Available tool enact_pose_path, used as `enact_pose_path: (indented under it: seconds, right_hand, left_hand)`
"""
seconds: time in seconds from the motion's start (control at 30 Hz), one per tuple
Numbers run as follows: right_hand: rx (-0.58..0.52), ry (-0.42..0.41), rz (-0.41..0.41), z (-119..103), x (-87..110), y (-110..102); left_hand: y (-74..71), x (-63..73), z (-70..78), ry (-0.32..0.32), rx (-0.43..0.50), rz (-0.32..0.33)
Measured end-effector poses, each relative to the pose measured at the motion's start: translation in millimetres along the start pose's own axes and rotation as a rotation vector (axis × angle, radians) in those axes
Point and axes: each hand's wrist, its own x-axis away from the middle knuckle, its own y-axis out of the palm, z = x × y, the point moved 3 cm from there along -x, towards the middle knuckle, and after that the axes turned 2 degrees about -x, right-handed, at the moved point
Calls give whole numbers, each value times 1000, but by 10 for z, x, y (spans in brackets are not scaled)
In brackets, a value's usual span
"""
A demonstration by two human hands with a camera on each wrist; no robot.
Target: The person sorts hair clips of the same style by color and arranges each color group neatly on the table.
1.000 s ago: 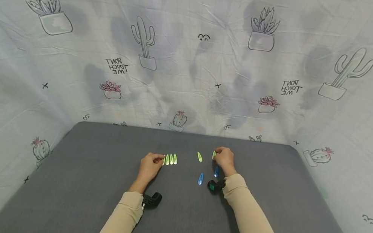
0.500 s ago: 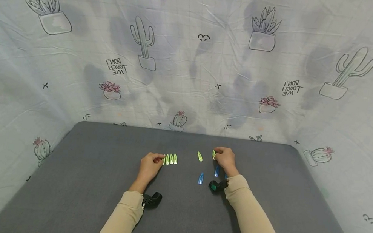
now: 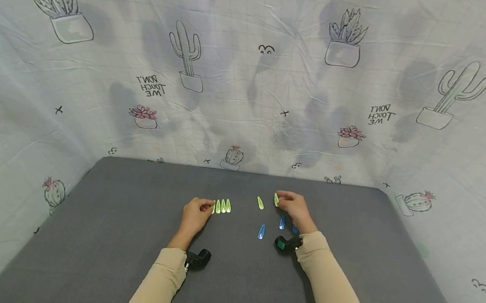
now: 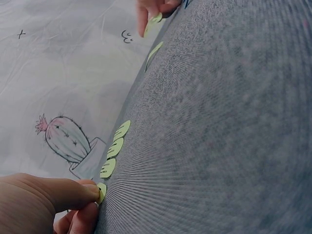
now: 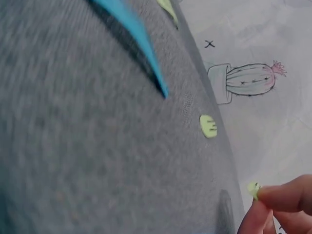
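In the head view my left hand [image 3: 193,215] pinches a yellow-green snap hair clip [image 4: 101,193] between thumb and finger, at the left end of a short row. Beside it lie three matching hair clips [image 3: 223,206], side by side on the grey table. To the right, my right hand [image 3: 298,210] pinches another yellow-green hair clip [image 3: 276,200] by thumb and fingertips; the right wrist view shows its end [image 5: 253,189] poking out. A single yellow-green hair clip [image 3: 260,202] lies between the row and my right hand.
Nearer to me on the grey table [image 3: 229,278] lie blue hair clips: one [image 3: 261,231] on the left, another [image 3: 282,222] below my right hand, and a third [image 3: 295,229] partly hidden by the right wrist. A cactus-print cloth [image 3: 233,71] hangs behind the table.
My right hand has moved slightly left with its hair clip, bringing the third blue hair clip partly into view. My left hand keeps its place.
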Motion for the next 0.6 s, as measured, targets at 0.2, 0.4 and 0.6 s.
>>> enact_pose_path:
  seconds: [0.2, 0.4, 0.6]
  right_hand:
    - [-181, 2, -95, -60, 55, 83]
    - [-245, -32, -165, -63, 57, 165]
    - [-245, -52, -226, -119, 93, 290]
  left_hand:
    - [-1, 1, 5, 3, -7, 0]
    - [-7, 6, 16, 3, -4, -1]
    - [-9, 17, 16, 6, -2, 5]
